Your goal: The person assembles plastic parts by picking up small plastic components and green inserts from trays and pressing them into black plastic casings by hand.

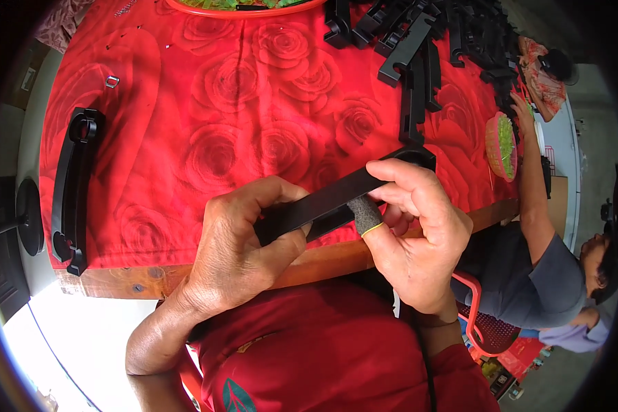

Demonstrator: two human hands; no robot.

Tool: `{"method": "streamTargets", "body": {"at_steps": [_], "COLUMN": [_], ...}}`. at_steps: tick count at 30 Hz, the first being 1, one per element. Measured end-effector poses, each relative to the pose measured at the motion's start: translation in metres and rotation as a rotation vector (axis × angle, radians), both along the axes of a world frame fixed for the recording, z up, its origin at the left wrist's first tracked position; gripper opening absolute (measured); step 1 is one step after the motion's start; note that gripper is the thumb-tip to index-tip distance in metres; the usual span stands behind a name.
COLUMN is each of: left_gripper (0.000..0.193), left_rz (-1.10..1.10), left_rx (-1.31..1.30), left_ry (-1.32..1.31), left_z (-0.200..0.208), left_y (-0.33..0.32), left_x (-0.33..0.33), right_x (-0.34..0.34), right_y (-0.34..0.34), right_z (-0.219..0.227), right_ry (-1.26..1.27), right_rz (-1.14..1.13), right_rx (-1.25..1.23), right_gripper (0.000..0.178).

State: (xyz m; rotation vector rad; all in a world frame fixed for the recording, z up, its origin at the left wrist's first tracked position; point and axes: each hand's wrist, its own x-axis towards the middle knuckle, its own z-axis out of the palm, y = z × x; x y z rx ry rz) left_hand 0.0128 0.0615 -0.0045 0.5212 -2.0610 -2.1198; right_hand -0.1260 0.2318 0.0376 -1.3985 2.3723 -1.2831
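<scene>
Near the table's front edge I hold a long black plastic part [336, 200], tilted up toward the right. My left hand [244, 240] is wrapped round its lower left end, thumb in front. My right hand [419, 233] grips the upper right end between the fingers and a thumb that wears a dark grey finger cot [364, 214] with a yellow edge. A round opening shows at the part's right end, partly behind my fingers. A similar black part [72, 192], with a ring-shaped end, lies alone at the left side of the table.
A rose-patterned red tablecloth [213, 89] covers the wooden table. Many black parts [419, 51] are heaped at the back right. A red-rimmed tray [247, 10] holds green pieces at the back; a pink basket [502, 147] stands right. Another person [535, 275] reaches over the right side.
</scene>
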Motion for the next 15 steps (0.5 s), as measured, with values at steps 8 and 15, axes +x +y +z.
{"method": "streamTargets", "body": {"at_steps": [8,15], "left_gripper": [0.021,0.026], "left_rz": [0.019,-0.041], "left_rx": [0.043,0.119], "left_ry": [-0.027,-0.103], "left_z": [-0.001,-0.004], "left_y": [0.000,-0.001], "left_x": [-0.002,-0.001], "right_x": [-0.001,-0.012], "right_y": [-0.001,-0.004], "right_z": [0.001,0.015], "right_ry": [-0.027,0.234], "right_rz": [-0.013,-0.012], "right_rx": [0.011,0.126], "right_gripper": [0.055,0.058]}}
